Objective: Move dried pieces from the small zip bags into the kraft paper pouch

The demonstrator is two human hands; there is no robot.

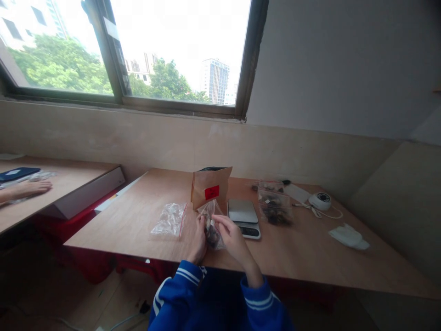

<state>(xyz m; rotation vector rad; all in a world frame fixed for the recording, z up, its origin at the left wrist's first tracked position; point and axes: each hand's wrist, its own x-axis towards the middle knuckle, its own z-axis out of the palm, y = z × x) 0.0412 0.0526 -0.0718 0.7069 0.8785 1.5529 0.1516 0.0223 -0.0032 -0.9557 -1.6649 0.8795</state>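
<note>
A clear plastic bag (214,240) with dark and pale pieces inside is between my hands at the table's near edge. My left hand (197,240) grips its left side, while the fingers of my right hand (230,232) pinch its upper right part. What the pieces are is too small to tell. Just behind stands an upright brown paper bag (200,187) with a red label, its top open. To the right of my hands sits a white kitchen scale (243,212) with a silver plate. A flat clear zip bag (168,221) with a red seal line lies to the left.
Zip bags (275,208) of dark pieces lie right of the scale. Beyond them are a white dome camera (320,201) with its cable and a crumpled white cloth-like item (349,236). On a separate table at left rests another person's hand (31,188) near a dark blue object (19,174).
</note>
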